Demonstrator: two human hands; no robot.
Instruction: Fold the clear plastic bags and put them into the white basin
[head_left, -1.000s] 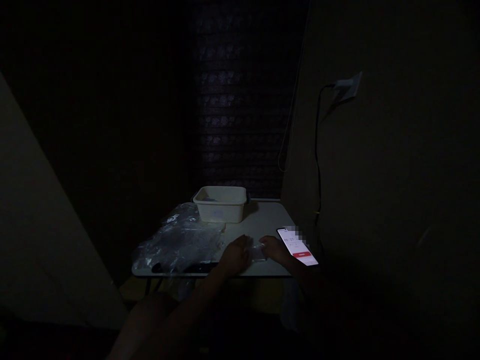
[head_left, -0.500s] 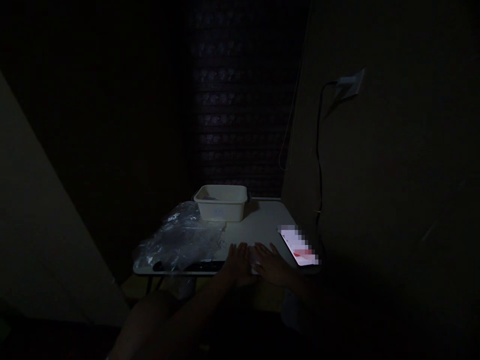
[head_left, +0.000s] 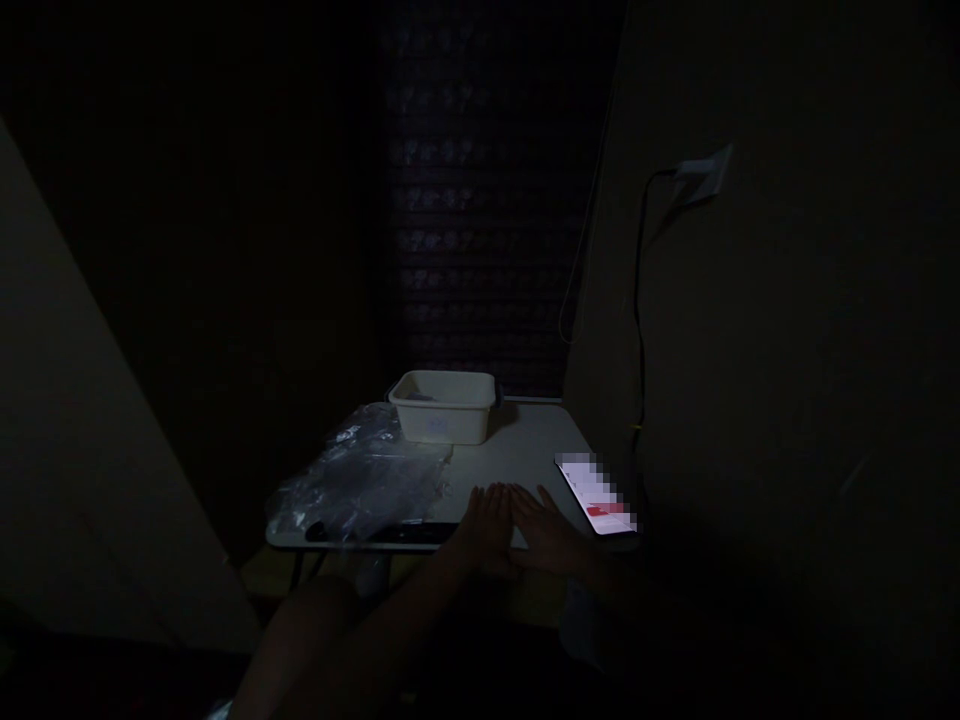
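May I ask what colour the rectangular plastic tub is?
The tub looks cream in the head view.

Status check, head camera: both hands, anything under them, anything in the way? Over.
Left hand, right hand palm-down, close together, at near edge of table. Anything beneath: hidden. Clear plastic left, lit smartphone right; neither apparently obstructing.

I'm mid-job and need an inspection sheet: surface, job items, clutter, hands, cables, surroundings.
Surface: pale table top, dimly lit.
Job items: clear plastic lies loosely on the left side; pale tub stands toward the far edge, contents too dim to identify.
Clutter: lit phone lies by the right edge, screen partly pixelated.
Hands: left hand and right hand lie palm down at the near edge, fingers extended; anything under them is hidden.
Cables: black cable hangs from a plug on the right; its lower end is lost in darkness.
Surroundings: very dark; a blind hangs behind.
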